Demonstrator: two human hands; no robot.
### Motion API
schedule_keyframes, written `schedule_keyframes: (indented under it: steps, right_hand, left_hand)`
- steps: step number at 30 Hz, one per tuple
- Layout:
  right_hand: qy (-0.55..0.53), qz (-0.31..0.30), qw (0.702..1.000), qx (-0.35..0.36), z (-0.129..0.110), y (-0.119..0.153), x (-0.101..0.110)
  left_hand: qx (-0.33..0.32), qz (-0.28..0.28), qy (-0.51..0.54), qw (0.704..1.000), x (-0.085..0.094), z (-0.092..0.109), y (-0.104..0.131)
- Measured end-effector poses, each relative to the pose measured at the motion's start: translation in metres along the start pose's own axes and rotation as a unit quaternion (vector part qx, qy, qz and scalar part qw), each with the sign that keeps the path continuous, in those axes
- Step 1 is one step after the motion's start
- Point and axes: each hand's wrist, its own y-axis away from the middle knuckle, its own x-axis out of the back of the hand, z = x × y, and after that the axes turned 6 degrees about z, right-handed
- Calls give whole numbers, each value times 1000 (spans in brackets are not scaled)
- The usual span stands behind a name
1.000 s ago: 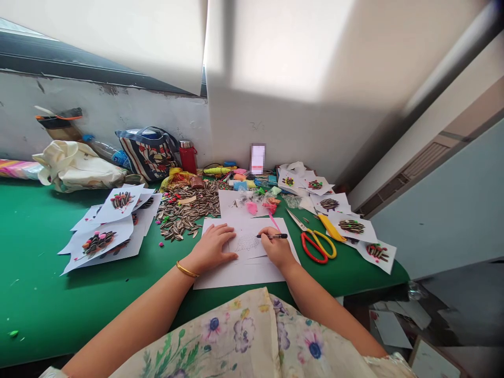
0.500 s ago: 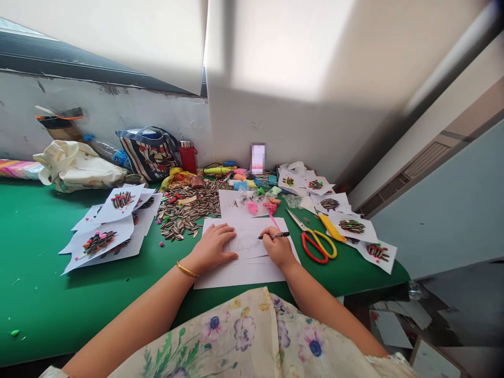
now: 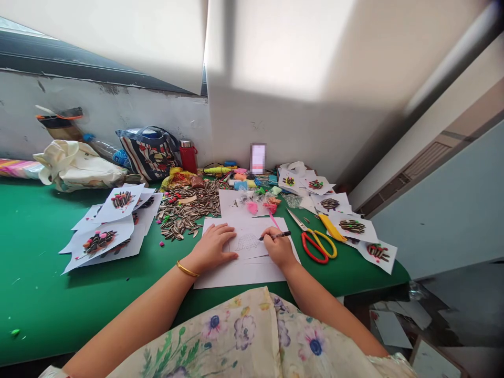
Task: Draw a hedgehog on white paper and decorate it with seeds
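Note:
My left hand (image 3: pixel 214 247) lies flat with fingers spread on the left side of a white paper sheet (image 3: pixel 232 275), a gold bangle on its wrist. A black pen (image 3: pixel 280 234) is gripped in my right hand (image 3: pixel 279 249), its tip on the paper at the right end of a line drawing (image 3: pixel 248 242). The drawing looks like a small rounded animal with a scalloped outline. Behind the sheet lies another white paper (image 3: pixel 232 202) with plastic bags of pink and red clay (image 3: pixel 255 207) on it. Scissors (image 3: pixel 315 239) with red and yellow handles rest right of my right hand.
Striped sunflower seeds (image 3: pixel 197 205) are heaped at back left. Papers with seed pictures lie in a left stack (image 3: pixel 106 239) and a right row (image 3: pixel 352 227). A yellow cutter (image 3: pixel 331 227), red flask (image 3: pixel 188 157), striped bag (image 3: pixel 147 152) and propped phone (image 3: pixel 258 158) stand farther back.
The pen tip has shifted very slightly to the right, and the pen has tilted a little with my right hand. My left hand stays in place on the paper.

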Motion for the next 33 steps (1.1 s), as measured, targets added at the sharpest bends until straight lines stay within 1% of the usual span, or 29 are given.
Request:
schedule_keyframes:
  steps: [6, 12, 16, 22, 26, 30, 33]
  right_hand:
    - [19, 0, 1000, -1, 1, -1, 0]
    - [2, -8, 1000, 4, 1, 0, 0]
    - [-6, 10, 1000, -1, 0, 0, 1]
    - [0, -10, 1000, -7, 0, 0, 2]
    - [8, -8, 1000, -10, 0, 0, 2]
    - [-17, -14, 1000, 5, -1, 1, 1]
    - [-45, 10, 999, 24, -2, 1, 1]
  left_hand:
    - [8, -5, 3, 1000, 1, 1, -1]
    - [7, -6, 1, 1000, 2, 2, 0]
    - [8, -5, 2, 1000, 3, 3, 0]
    - [6, -6, -1, 1000, 4, 3, -1]
    - [4, -6, -1, 1000, 3, 3, -1]
    - [5, -2, 2, 1000, 3, 3, -1]
    - [4, -2, 0, 1000, 3, 2, -1]
